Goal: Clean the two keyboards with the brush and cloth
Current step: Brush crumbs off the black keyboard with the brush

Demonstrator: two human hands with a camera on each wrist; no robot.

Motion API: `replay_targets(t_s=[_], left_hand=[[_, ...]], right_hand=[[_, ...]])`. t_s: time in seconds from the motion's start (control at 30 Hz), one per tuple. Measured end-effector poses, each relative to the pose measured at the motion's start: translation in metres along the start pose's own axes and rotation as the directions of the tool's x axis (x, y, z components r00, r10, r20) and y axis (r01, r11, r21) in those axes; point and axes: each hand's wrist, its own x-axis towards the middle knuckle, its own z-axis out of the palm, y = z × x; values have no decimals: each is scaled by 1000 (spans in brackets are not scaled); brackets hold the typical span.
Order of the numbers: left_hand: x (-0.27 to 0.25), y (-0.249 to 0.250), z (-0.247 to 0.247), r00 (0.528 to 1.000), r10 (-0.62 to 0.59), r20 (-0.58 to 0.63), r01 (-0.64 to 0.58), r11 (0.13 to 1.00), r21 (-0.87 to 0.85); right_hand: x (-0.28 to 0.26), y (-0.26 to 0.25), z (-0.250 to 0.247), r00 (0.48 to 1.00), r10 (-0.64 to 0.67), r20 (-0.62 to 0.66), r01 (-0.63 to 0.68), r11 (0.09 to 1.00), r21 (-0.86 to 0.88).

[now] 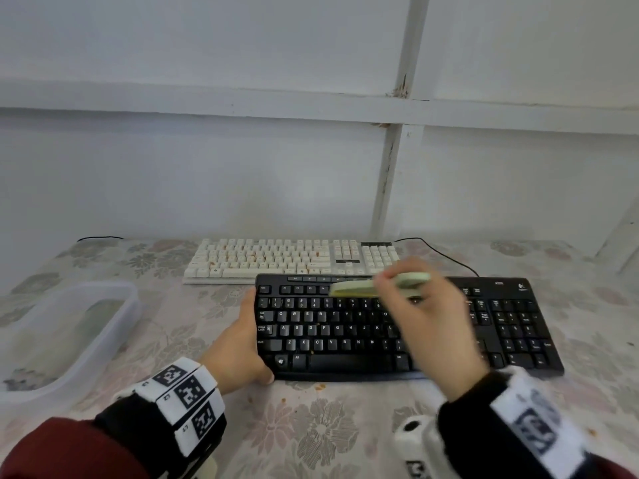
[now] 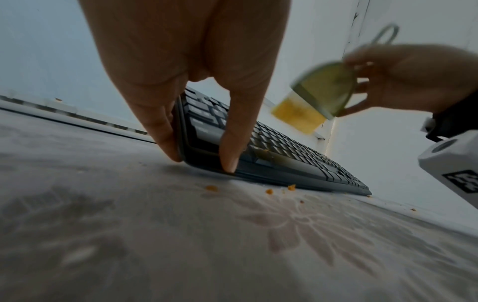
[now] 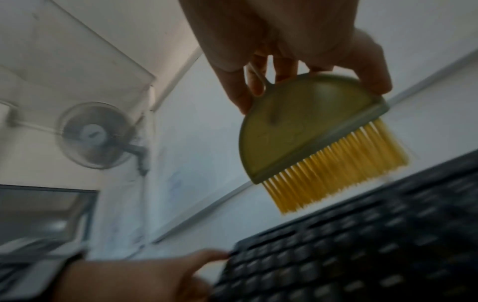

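Black keyboard (image 1: 397, 326): table centre, left end gripped by left hand (image 1: 238, 344). Brush (image 1: 377, 285), yellow bristles: pinched in right hand (image 1: 425, 316), above its top rows. White keyboard (image 1: 290, 259): at 12 o'clock behind.

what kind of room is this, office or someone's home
Probably a plain room in a home rather than an office: the table wears a floral cloth, the wall behind is bare white panelling, and a wall-mounted fan hangs above. No monitor shows, only two keyboards.
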Motion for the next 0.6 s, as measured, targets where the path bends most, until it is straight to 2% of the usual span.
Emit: replay_targets(t_s=[0.13, 0.27, 0.37, 0.5, 0.6], left_hand=[[0, 4, 0, 1000, -9, -10, 9, 998, 61], [1, 3, 1, 999, -36, -14, 37, 994, 100], [1, 1, 1, 1000, -24, -20, 26, 997, 74], [2, 0, 0, 1000, -14, -13, 14, 1000, -2], [2, 0, 0, 1000, -13, -10, 13, 1000, -5]], right_hand=[[-9, -24, 63, 987, -65, 147, 68, 997, -19], [-14, -30, 86, 980, -36, 197, 53, 995, -83], [-14, -24, 84, 983, -12, 181, 34, 992, -122], [-9, -10, 69, 995, 28, 100, -18, 994, -104], [-13, -14, 67, 996, -20, 87, 36, 984, -174]])
